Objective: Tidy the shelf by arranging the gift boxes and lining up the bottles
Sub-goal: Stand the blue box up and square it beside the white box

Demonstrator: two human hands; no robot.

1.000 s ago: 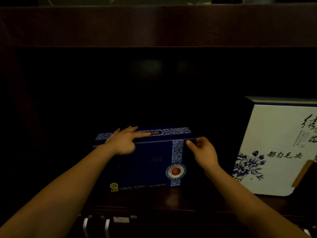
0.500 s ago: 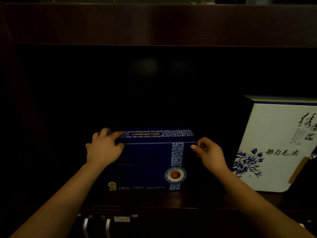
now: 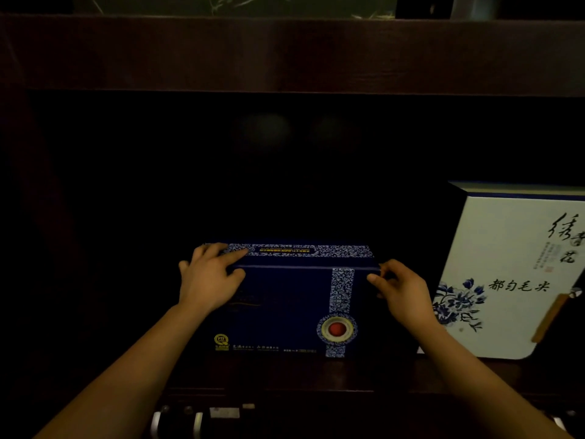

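Low in the middle of the frame, the dark blue gift box (image 3: 285,305) stands upright on the dark wooden shelf (image 3: 285,375), its long front face turned to the camera. A patterned blue-and-white band runs down the right part of that face, with a round red-centred medallion (image 3: 336,328) near the bottom and a small yellow logo at the lower left corner.

Both hands are on it. The left hand (image 3: 207,280) wraps the box's upper left corner, fingers laid over the patterned top and thumb pressed against the front face: a grasp on the corner. The right hand (image 3: 402,288) meets the upper right corner, thumb and fingertips pinching the top edge there, the rest of the fingers curled behind where the dim light hides them. Both forearms come up from the bottom corners of the frame.

At the right edge of the frame a taller white gift box (image 3: 512,274) stands on the same shelf, near the blue one but apart from it, with blue flowers painted at its lower left, black calligraphy on its face and a brown strip (image 3: 552,318) at its right side. The recess behind is nearly black. A wooden board (image 3: 285,55) crosses the top of the frame. Pale metal handles (image 3: 177,423) glint at the bottom, below the shelf.
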